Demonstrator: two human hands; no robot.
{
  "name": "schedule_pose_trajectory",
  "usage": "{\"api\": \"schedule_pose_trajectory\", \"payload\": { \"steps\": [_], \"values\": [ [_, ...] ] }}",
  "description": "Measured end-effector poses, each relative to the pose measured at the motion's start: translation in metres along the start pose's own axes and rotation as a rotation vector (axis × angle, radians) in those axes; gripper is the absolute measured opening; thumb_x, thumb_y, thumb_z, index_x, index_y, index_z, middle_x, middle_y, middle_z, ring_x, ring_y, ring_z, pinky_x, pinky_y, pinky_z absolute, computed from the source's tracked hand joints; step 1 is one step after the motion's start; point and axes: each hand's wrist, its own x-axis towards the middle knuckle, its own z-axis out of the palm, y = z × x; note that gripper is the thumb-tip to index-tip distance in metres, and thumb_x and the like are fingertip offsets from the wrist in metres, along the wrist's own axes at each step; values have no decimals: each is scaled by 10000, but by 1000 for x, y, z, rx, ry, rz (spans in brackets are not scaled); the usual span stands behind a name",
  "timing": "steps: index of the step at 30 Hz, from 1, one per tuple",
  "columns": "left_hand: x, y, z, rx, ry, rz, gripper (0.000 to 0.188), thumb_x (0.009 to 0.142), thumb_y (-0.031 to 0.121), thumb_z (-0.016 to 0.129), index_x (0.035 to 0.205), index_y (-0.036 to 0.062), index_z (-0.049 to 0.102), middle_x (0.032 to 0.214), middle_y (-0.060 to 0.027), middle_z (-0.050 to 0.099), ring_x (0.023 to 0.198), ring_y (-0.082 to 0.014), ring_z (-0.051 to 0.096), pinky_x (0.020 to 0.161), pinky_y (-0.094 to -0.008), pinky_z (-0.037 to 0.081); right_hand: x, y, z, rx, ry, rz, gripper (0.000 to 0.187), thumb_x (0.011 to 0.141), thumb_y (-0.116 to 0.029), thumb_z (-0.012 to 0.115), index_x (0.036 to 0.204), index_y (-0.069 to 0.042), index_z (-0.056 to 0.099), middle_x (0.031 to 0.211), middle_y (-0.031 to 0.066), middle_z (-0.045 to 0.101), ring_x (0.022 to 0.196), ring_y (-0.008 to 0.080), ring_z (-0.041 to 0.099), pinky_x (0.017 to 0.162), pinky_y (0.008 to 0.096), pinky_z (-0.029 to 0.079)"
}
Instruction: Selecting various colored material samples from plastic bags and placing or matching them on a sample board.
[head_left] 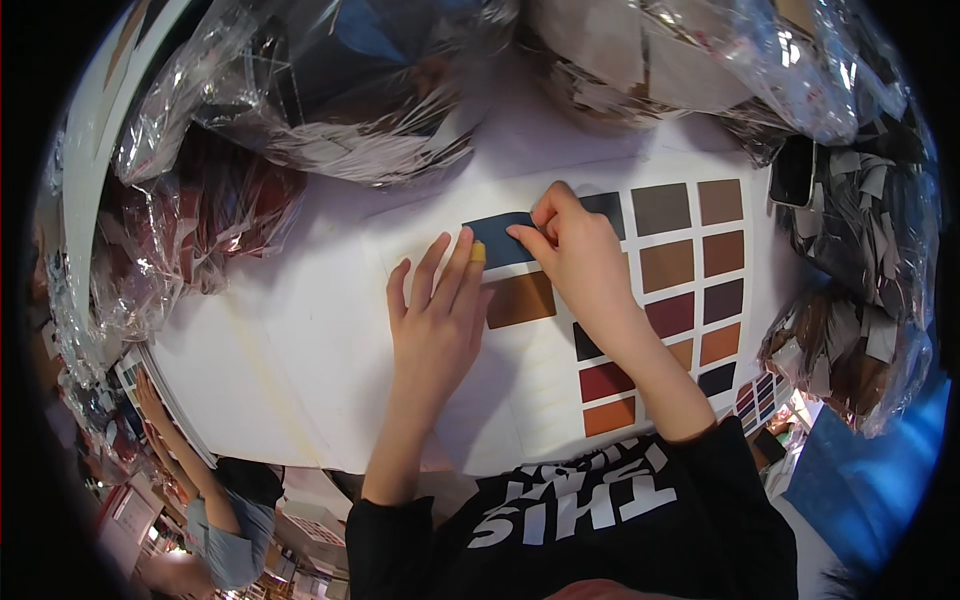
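A dark blue colour swatch (497, 238) lies on the white sheet (540, 380), in the top row of a grid of swatches. My right hand (585, 255) is closed in a pinch, thumb and forefinger at the blue swatch's right edge. Flat and with fingers stretched, my left hand (438, 315) touches the swatch's left edge. One of its fingertips wears a yellow wrap (478, 253). Just below, a brown swatch (521, 299) sits between my hands. My right hand and forearm hide part of the grid.
Clear plastic bags of cut pieces (340, 110) line the far side, with another bag of grey pieces (850, 240) at the right. A phone (793, 172) rests beside that one. At lower left, another person's arm (185, 440) reaches over a swatch sheet.
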Motion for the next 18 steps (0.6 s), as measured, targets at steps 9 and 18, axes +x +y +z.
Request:
{"api": "schedule_pose_trajectory", "payload": {
  "steps": [9,18],
  "values": [
    [16,24,19,-168,-50,154,574,855,222,621,1342,-27,446,1452,-158,397,1367,-282,353,1104,-453,303,-74,69,-93,-334,437,-161,282,836,-134,670,1082,-35,572,1062,142,581,993,293,566,842,366,472],
    [-9,56,26,-287,41,153,693,870,296,621,1413,-21,330,1510,-198,277,1391,-368,277,1124,-487,250,-122,171,-133,-16,420,98,348,939,-214,588,1214,-2,581,1194,109,538,965,180,568,793,287,473]
  ]
}}
